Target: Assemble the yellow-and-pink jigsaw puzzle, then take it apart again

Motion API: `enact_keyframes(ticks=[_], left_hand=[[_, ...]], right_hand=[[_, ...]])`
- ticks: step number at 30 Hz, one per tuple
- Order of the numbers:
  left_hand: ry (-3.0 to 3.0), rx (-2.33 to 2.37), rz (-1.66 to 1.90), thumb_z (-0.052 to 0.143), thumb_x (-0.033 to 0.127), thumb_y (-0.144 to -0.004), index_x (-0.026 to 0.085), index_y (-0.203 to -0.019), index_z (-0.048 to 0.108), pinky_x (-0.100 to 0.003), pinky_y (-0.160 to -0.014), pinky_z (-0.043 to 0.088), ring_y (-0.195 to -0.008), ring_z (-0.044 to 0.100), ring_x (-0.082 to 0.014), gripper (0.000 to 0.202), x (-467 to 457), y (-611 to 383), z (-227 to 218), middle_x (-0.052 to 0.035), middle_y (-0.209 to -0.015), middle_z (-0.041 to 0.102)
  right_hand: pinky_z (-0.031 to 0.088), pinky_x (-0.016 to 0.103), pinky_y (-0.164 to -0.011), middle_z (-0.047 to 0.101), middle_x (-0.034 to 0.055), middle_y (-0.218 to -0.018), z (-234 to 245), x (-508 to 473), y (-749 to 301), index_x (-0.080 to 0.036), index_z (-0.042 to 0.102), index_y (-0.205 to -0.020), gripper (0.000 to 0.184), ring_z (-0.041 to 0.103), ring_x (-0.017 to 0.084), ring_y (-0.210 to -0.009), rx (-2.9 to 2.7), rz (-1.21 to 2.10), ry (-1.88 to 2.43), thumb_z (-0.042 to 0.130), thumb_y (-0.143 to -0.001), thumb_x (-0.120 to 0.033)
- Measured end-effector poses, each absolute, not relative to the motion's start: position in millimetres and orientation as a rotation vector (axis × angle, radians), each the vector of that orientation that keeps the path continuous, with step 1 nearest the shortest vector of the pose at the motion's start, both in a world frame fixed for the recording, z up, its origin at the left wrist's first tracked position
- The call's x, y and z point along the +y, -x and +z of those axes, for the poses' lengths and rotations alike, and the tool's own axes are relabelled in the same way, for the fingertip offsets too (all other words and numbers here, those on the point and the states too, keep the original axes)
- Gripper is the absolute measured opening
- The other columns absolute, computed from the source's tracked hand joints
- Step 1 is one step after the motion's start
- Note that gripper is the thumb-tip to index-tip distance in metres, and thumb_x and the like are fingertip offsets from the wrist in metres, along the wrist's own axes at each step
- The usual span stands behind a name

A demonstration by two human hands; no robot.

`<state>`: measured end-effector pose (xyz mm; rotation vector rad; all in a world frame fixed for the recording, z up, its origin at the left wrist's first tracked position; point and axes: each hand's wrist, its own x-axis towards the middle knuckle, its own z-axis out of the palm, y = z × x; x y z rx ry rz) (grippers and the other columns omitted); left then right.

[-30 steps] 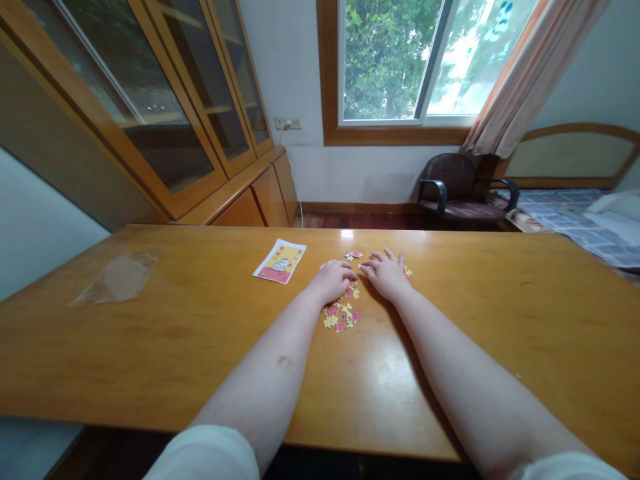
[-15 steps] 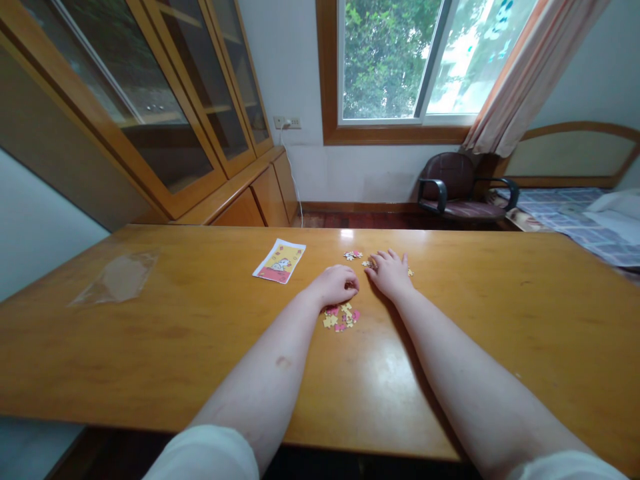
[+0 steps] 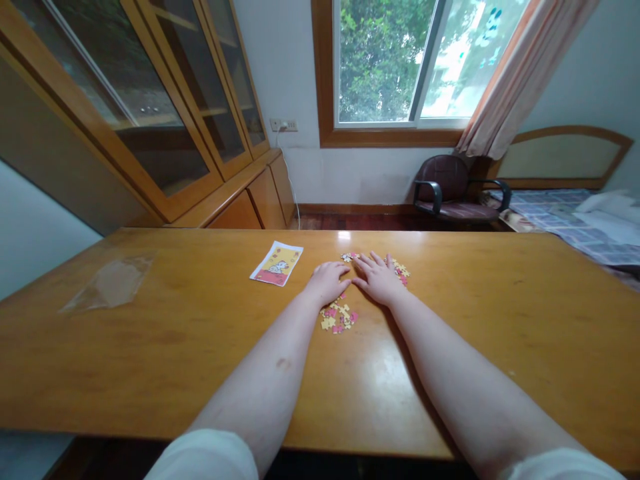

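My right hand (image 3: 381, 280) lies palm down on the table with its fingers spread. Yellow and pink jigsaw pieces (image 3: 400, 269) show just beyond its right side. Close by on the left, my left hand (image 3: 326, 284) rests with thumb and fingers apart, its fingertips almost meeting the right hand's. Nothing shows in its grasp, though its palm is hidden. Just nearer to me than the left hand lies a loose heap of yellow and pink puzzle pieces (image 3: 338, 320). A few whitish and pink puzzle pieces (image 3: 349, 257) lie past the fingertips.
A picture card (image 3: 277, 264) with a white animal on yellow and pink lies left of my hands. Farther left is a clear plastic bag (image 3: 113, 281) on the wooden table (image 3: 200, 360). Beyond stand a glass-door cabinet (image 3: 220, 175) and an armchair (image 3: 445, 187).
My right hand has moved left towards my left hand, uncovering more of the pieces on its right. My left hand's fingers have straightened and shifted slightly left. The view has shifted a little.
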<state>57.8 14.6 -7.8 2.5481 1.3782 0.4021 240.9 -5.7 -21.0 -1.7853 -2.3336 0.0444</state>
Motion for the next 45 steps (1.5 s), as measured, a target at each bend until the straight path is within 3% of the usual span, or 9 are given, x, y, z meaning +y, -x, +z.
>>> enact_keyframes(ticks=[4,11,18,21,24,30,35,39,45], left_hand=[[-2.543,1.350,0.437,0.059,0.032,-0.085,0.022,-0.108,0.070,-0.036,-0.099,0.044,-0.110,0.058,-0.0234,0.027,16.6,-57.4,-7.9,-0.0059,-0.114,0.068],[-2.515,1.386,0.464,0.058,0.030,-0.085,0.020,-0.110,0.069,-0.036,-0.099,0.044,-0.110,0.058,-0.0238,0.028,17.3,-57.2,-9.7,-0.0071,-0.115,0.067],[-2.468,1.426,0.486,0.057,0.031,-0.086,0.021,-0.109,0.068,-0.036,-0.101,0.044,-0.112,0.058,-0.0234,0.027,20.1,-55.9,-11.9,-0.0056,-0.117,0.066],[-2.465,1.421,0.494,0.056,0.032,-0.087,0.022,-0.109,0.068,-0.037,-0.100,0.044,-0.111,0.058,-0.0234,0.028,20.9,-55.8,-12.5,-0.0055,-0.116,0.067],[-2.471,1.424,0.494,0.055,0.031,-0.088,0.023,-0.109,0.069,-0.036,-0.100,0.044,-0.112,0.058,-0.0232,0.027,21.4,-55.7,-13.2,-0.0057,-0.117,0.066],[-2.436,1.453,0.469,0.053,0.025,-0.087,0.023,-0.112,0.068,-0.034,-0.102,0.042,-0.113,0.057,-0.0216,0.029,21.6,-55.1,-12.0,-0.0054,-0.119,0.066],[-2.424,1.446,0.488,0.052,0.024,-0.087,0.022,-0.112,0.068,-0.035,-0.103,0.042,-0.113,0.056,-0.0219,0.030,20.5,-55.2,-10.9,-0.0059,-0.119,0.066],[-2.423,1.436,0.497,0.052,0.023,-0.085,0.021,-0.110,0.069,-0.034,-0.102,0.043,-0.111,0.057,-0.0218,0.030,20.7,-55.0,-11.5,-0.0060,-0.117,0.067],[-2.413,1.440,0.493,0.054,0.023,-0.084,0.021,-0.109,0.070,-0.035,-0.101,0.043,-0.111,0.057,-0.0225,0.030,20.0,-55.7,-10.3,-0.0062,-0.116,0.067]], right_hand=[[0.004,0.066,-0.112,0.045,0.0107,-0.147,-17.8,-6.0,-242.2,-0.022,0.048,-0.139,0.055,0.027,0.033,-0.141,-2.351,0.080,1.798,0.037,-0.096,-0.053],[0.006,0.067,-0.111,0.034,0.0166,-0.153,-23.7,-3.2,-242.7,-0.013,0.036,-0.147,0.069,0.018,0.036,-0.144,-2.239,0.043,1.985,0.035,-0.094,-0.058],[0.010,0.061,-0.114,0.031,0.0140,-0.155,-13.1,-4.5,-235.7,-0.017,0.031,-0.149,0.068,0.021,0.034,-0.144,-2.286,0.019,1.929,0.043,-0.092,-0.053],[0.007,0.067,-0.111,0.023,0.0140,-0.157,-6.8,6.4,-229.3,-0.017,0.027,-0.151,0.076,0.014,0.040,-0.144,-2.312,0.066,2.039,0.040,-0.090,-0.060],[0.003,0.064,-0.113,0.020,0.0104,-0.158,-4.9,18.1,-225.6,-0.018,0.026,-0.152,0.074,0.009,0.036,-0.146,-2.470,0.102,1.948,0.033,-0.092,-0.061],[0.005,0.065,-0.113,0.023,0.0088,-0.157,-9.8,4.4,-227.5,-0.020,0.023,-0.153,0.073,0.014,0.034,-0.146,-2.541,0.179,1.882,0.032,-0.093,-0.060],[0.009,0.065,-0.113,0.041,0.0101,-0.150,-12.0,-22.4,-229.6,-0.022,0.043,-0.144,0.058,0.025,0.034,-0.142,-2.460,0.071,1.758,0.045,-0.092,-0.049],[0.009,0.060,-0.114,0.065,0.0053,-0.124,-13.8,-21.8,-232.7,-0.026,0.065,-0.119,0.031,0.044,0.029,-0.130,-2.341,0.009,1.666,0.047,-0.095,-0.033],[0.015,0.054,-0.113,0.073,0.0045,-0.097,-18.4,-5.6,-238.8,-0.025,0.072,-0.096,0.021,0.060,0.021,-0.101,-2.249,0.066,1.592,0.051,-0.094,-0.028]])
